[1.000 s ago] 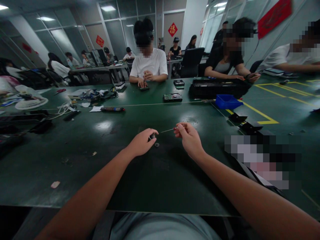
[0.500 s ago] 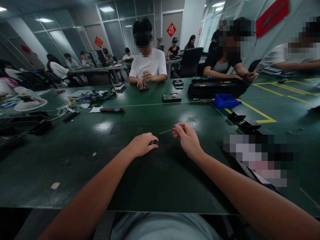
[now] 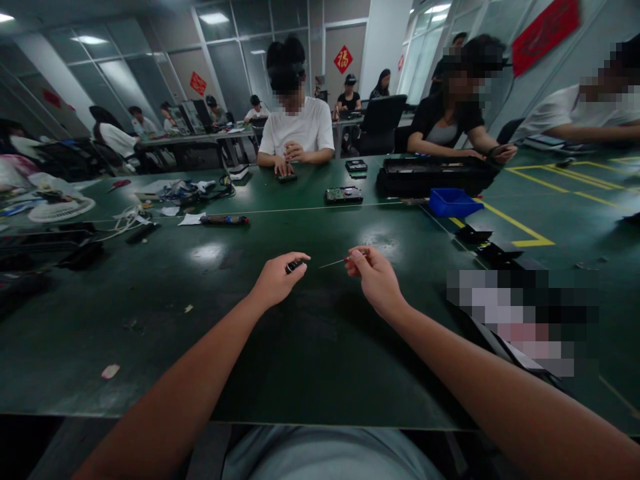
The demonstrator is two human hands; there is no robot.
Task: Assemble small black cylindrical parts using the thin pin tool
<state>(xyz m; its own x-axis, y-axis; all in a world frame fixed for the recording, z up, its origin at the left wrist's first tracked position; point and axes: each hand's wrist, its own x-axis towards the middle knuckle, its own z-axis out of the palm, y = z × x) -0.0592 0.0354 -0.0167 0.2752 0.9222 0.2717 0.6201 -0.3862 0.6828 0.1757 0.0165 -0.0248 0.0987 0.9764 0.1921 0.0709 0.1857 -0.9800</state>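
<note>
My left hand (image 3: 280, 277) is closed around a small black object (image 3: 295, 266) with a pale shiny line along it; its kind cannot be made out. The fingertips and thumb point right, slightly apart. My right hand (image 3: 373, 277) grips a thin screwdriver (image 3: 333, 264), whose metal shaft points left toward the left hand. A red part of the screwdriver shows at the fingers, while the rest of its handle is mostly hidden. A short gap separates the shaft's tip from the left hand. Both hands are above the dark green table (image 3: 300, 373).
Hard drives (image 3: 343, 195) sit beyond my hands, near a long black case (image 3: 435, 176) and a blue bin (image 3: 454, 202). A dark cylindrical tool (image 3: 225, 220) lies at the left, near cables. Black brackets (image 3: 497, 253) are on the right. A co-worker (image 3: 296, 130) sits opposite.
My left hand has lifted and moved slightly left with the small black object, turning so that more of it shows. My right hand and the screwdriver have stayed almost still.
</note>
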